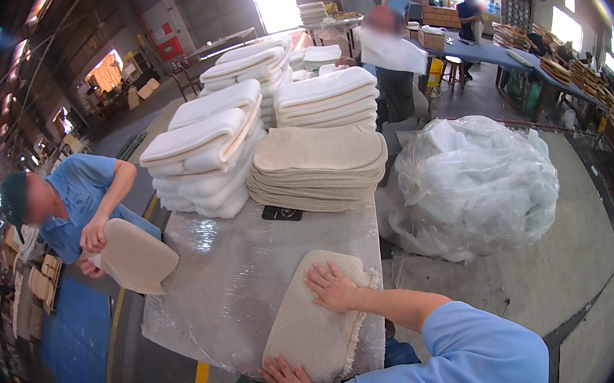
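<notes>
A beige fabric cushion cover (pixel 299 319) with a rounded far end and a frayed right edge lies flat on the plastic-covered table (pixel 204 277) before me. My right hand (pixel 332 287) rests palm down on its upper part, fingers spread. Down at the near left corner, my left hand (pixel 288 382) presses on the cover's edge with the fingers apart. Beyond the cover, a stack of similar beige covers (pixel 319 162) sits on the table, with a small dark flat object (pixel 281 214) at its front edge.
Piles of thick white padding (pixel 201 146) stand behind the beige stack. To the left a co-worker (pixel 91 199) holds another beige cover (pixel 134 256). A large clear bag of white filling (pixel 478 185) sits right of the table. Other people stand farther back by a blue table (pixel 483 53).
</notes>
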### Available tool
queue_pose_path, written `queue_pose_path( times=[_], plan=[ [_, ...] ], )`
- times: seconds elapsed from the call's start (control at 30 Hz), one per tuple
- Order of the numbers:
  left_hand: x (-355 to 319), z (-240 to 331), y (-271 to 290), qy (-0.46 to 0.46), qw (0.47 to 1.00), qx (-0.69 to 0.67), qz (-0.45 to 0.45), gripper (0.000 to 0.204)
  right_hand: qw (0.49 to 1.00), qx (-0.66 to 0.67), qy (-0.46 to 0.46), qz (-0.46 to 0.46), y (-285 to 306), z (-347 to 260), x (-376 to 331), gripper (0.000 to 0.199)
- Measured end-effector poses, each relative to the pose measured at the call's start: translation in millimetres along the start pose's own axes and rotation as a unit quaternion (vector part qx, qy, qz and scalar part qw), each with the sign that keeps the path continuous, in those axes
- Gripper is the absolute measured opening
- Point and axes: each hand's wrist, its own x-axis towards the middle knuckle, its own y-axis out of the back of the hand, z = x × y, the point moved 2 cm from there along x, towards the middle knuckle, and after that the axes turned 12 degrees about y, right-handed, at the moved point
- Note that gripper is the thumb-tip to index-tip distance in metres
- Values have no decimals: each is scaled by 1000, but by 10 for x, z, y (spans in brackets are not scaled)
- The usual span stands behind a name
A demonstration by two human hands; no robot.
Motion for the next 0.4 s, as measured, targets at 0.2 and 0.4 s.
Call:
queue_pose_path(
  times=[0.2,0.4],
  plan=[
    [-4,-23,1,0,1000,-2,13,75,998,23,58,-15,-82,-387,-137,75],
    [-14,-6,36,19,999,5,-34,75,987,70,147,3,-422,-913,-318,78]
  ],
)
